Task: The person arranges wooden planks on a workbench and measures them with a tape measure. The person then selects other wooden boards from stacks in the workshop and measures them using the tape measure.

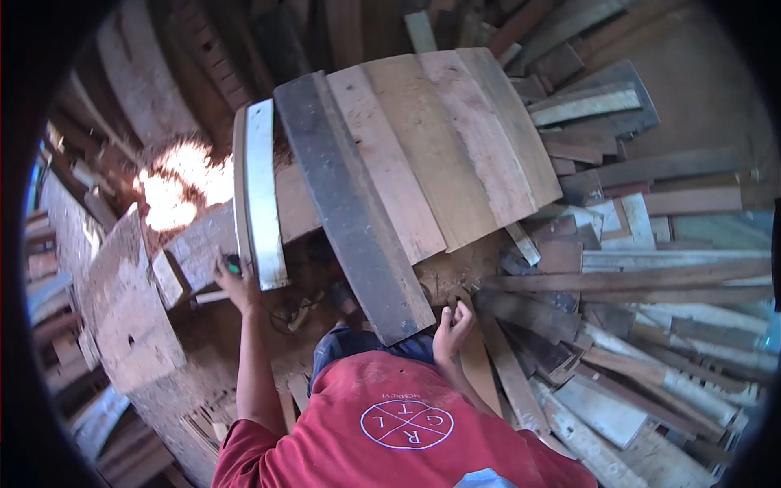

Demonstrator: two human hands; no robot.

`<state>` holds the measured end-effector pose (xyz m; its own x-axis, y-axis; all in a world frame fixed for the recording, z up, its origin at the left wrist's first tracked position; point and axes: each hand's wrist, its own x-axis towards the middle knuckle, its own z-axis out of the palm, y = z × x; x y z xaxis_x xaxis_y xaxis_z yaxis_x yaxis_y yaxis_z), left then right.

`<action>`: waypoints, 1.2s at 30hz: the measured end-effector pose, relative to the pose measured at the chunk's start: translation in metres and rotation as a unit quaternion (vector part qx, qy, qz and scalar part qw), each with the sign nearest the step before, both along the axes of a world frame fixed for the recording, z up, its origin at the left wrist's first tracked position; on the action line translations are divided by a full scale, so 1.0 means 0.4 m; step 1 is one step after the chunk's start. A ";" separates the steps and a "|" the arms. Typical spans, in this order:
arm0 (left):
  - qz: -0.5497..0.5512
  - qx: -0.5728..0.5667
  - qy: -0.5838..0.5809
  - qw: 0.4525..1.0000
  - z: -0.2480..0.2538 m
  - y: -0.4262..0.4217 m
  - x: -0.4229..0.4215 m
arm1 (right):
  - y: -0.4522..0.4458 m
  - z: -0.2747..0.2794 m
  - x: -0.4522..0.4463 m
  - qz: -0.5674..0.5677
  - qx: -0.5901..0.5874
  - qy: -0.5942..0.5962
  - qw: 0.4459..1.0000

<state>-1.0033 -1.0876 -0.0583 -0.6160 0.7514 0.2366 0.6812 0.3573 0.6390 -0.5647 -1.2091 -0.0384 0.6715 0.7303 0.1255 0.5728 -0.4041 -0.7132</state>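
Note:
On the left, my left hand is closed around a small black-and-green object, too small to name for sure. It is beside the lower end of a narrow white-faced board. My right hand is just right of the near end of a long dark plank; its fingers are loosely curled with a gap at the thumb, and nothing shows in them. Right of the dark plank, several pale wide boards lie side by side, their near ends uneven. What supports them is mostly hidden.
Stacks of loose planks and offcuts crowd the right side. A worn wooden panel is at the left, near a bright sunlit patch. More boards lean at the back left. Dusty ground and scraps show below the boards.

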 end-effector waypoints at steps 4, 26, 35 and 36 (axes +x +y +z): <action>-0.104 0.016 -0.189 0.976 0.093 -0.009 0.194 | 0.167 0.097 0.031 0.261 -0.094 0.278 0.920; -0.193 -0.156 -0.292 0.924 0.249 -0.009 1.011 | 0.529 0.091 0.310 0.639 -0.284 0.372 0.610; -0.282 -0.166 -0.223 0.918 0.249 0.051 1.093 | 0.570 0.066 0.414 0.607 -0.253 0.423 0.624; -0.285 -0.164 -0.219 0.919 0.248 0.058 1.093 | 0.572 0.095 0.420 0.578 -0.271 0.476 0.604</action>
<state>-0.5660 -1.0643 0.0410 -0.0823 0.9681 -0.2365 0.5202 0.2442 0.8184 -0.3966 -0.9802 -0.0002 -0.7486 0.5402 -0.3843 0.1302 -0.4485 -0.8842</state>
